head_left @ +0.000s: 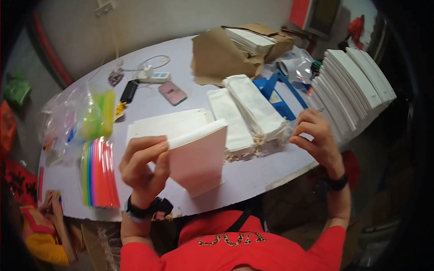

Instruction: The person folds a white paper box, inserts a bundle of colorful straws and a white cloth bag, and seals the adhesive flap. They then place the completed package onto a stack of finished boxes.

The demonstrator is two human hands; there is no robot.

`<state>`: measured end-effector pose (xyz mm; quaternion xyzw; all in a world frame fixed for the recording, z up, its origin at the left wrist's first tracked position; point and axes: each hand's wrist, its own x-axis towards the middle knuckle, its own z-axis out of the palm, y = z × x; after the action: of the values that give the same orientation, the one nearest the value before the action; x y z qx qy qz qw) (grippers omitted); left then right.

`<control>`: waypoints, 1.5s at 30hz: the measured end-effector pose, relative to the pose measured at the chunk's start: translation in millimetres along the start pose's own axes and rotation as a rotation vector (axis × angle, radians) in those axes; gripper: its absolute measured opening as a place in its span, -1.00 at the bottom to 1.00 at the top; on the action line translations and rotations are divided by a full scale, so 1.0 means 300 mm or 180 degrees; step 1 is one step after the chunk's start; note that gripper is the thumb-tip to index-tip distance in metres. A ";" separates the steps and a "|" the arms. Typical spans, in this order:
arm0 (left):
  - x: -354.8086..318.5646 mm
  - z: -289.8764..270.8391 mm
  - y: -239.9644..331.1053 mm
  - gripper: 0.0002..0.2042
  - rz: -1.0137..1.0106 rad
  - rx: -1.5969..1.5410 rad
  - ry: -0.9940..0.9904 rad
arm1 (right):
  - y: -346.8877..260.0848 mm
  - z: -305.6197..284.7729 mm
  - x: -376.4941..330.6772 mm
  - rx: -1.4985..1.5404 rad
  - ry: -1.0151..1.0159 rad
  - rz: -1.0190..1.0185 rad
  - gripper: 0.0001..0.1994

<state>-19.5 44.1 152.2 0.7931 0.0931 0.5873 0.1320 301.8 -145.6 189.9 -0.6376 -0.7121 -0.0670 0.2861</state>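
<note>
- Box (pixel 198 158), white and flat, is on edge in front of the person's chest, just right of the left hand (pixel 147 165); its top edge slants up and away to the right. Foreshortening keeps me from telling which side is longer.
- Left hand is clamped on the box's near upper corner, thumb against fingers; it is clearly the nearer hand.
- Right hand (pixel 316 135) is raised well apart from the box, fingers curled and thumb near forefinger; from where I stand, I cannot tell whether the tips meet or pinch something thin.
- Beneath is the pale counter (pixel 149 100); whether the box's lower edge rests on it, I cannot tell.
- Behind the box lies a white flat piece (pixel 169 121); between the hands, farther back, white pouches (pixel 257 104) lie in piles.
- Beyond the right hand rise stacked white cartons (pixel 341 81).
- Left of the left hand lies a rainbow pack (pixel 100 174).
- Farther back are a phone (pixel 172 93) and torn brown paper (pixel 210 56).
</note>
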 end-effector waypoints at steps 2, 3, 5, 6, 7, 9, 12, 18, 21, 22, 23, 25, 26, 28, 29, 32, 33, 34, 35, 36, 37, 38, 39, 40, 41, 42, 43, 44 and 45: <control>-0.009 -0.026 -0.020 -0.84 -0.0001 -0.0081 0.0075 | -0.197 -0.039 0.190 -0.0492 -0.0085 -0.1268 -0.77; -0.010 -0.032 -0.023 -0.84 -0.0030 -0.0102 0.0095 | -0.265 -0.043 0.254 -0.0442 -0.0118 -0.1729 -0.75; -0.003 -0.017 -0.020 -0.82 -0.0042 -0.0220 0.0117 | -0.358 -0.033 0.333 -0.0291 0.0058 -0.2426 -0.76; 0.001 -0.016 -0.015 -0.82 -0.0033 -0.0215 0.0163 | -0.392 -0.029 0.353 -0.0318 0.0044 -0.2464 -0.76; 0.001 -0.015 -0.013 -0.82 -0.0080 -0.0301 0.0136 | -0.417 -0.019 0.369 -0.0327 -0.0072 -0.2564 -0.76; -0.001 -0.013 -0.009 -0.81 -0.0178 -0.0471 0.0091 | -0.453 -0.006 0.392 -0.0349 -0.0318 -0.2767 -0.76; -0.004 -0.009 -0.004 -0.80 -0.0171 -0.0485 0.0140 | -0.450 0.002 0.406 -0.0484 -0.0428 -0.2687 -0.77; -0.003 -0.010 -0.036 -0.79 -0.0189 -0.0573 0.0200 | -0.473 0.030 0.450 -0.0500 -0.0189 -0.2746 -0.89; -0.007 -0.010 -0.042 -0.77 -0.0197 -0.0676 0.0195 | -0.492 0.033 0.466 -0.0396 -0.0512 -0.2737 -0.88; -0.007 -0.010 -0.041 -0.77 -0.0200 -0.0674 0.0207 | -0.494 0.033 0.469 -0.0398 -0.0520 -0.2746 -0.88; -0.007 -0.011 -0.040 -0.77 -0.0252 -0.0766 0.0165 | -0.495 0.032 0.476 -0.0423 -0.0613 -0.2685 -0.88; -0.005 -0.014 -0.039 -0.78 -0.0361 -0.0950 0.0072 | -0.493 0.032 0.491 -0.0464 -0.0799 -0.2555 -0.89; -0.003 -0.017 -0.039 -0.78 -0.0372 -0.0945 0.0071 | -0.493 0.033 0.501 -0.0453 -0.0805 -0.2557 -0.89; 0.005 -0.023 -0.040 -0.73 -0.0450 -0.1004 0.0074 | -0.497 0.033 0.519 -0.0567 -0.0904 -0.2570 -0.89; 0.005 -0.026 -0.040 -0.70 -0.0491 -0.1034 0.0073 | -0.501 0.035 0.521 -0.0621 -0.0953 -0.2575 -0.89; -0.004 -0.027 -0.050 -0.74 -0.0441 -0.1140 0.0023 | -0.523 0.044 0.503 -0.0481 -0.0966 -0.2781 -0.85; -0.002 -0.028 -0.056 -0.75 -0.0399 -0.1193 0.0000 | -0.524 0.046 0.502 -0.0425 -0.0959 -0.2887 -0.82; -0.001 -0.031 -0.060 -0.75 -0.0396 -0.1197 -0.0011 | -0.520 0.046 0.505 -0.0424 -0.0952 -0.2878 -0.82; -0.001 -0.034 -0.063 -0.78 -0.0306 -0.1160 -0.0074 | -0.513 0.046 0.511 -0.0470 -0.1062 -0.2790 -0.82; -0.001 -0.036 -0.067 -0.78 -0.0219 -0.1128 -0.0138 | -0.503 0.046 0.519 -0.0514 -0.1175 -0.2696 -0.82; -0.015 -0.037 -0.069 -0.77 -0.0170 -0.1097 -0.0205 | -0.493 0.056 0.524 -0.0527 -0.1312 -0.2597 -0.81; -0.020 -0.035 -0.080 -0.77 -0.0218 -0.1115 -0.0222 | -0.487 0.063 0.533 -0.0490 -0.1343 -0.2570 -0.81; -0.014 -0.036 -0.081 -0.72 -0.0187 -0.1193 -0.0174 | -0.494 0.050 0.535 -0.0491 -0.1338 -0.2554 -0.82; -0.009 -0.036 -0.083 -0.66 -0.0159 -0.1271 -0.0124 | -0.500 0.039 0.537 -0.0491 -0.1335 -0.2536 -0.82; -0.014 -0.037 -0.075 -0.60 -0.0132 -0.1348 -0.0070 | -0.504 0.033 0.534 -0.0492 -0.1333 -0.2521 -0.82; -0.015 -0.032 -0.078 -0.60 -0.0156 -0.1364 -0.0076 | -0.495 0.036 0.540 -0.0478 -0.1353 -0.2502 -0.82; -0.016 -0.028 -0.077 -0.55 -0.0275 -0.1363 -0.0057 | -0.486 0.037 0.545 -0.0432 -0.1363 -0.2473 -0.82; -0.015 -0.025 -0.074 -0.51 -0.0391 -0.1357 -0.0037 | -0.479 0.038 0.547 -0.0388 -0.1370 -0.2449 -0.83; -0.016 -0.023 -0.074 -0.46 -0.0502 -0.1346 -0.0014 | -0.476 0.040 0.548 -0.0345 -0.1372 -0.2430 -0.83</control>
<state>-27.5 64.4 142.7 0.7394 0.0293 0.5798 0.3410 159.1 -22.5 299.6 -0.3424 -0.9355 -0.0706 0.0519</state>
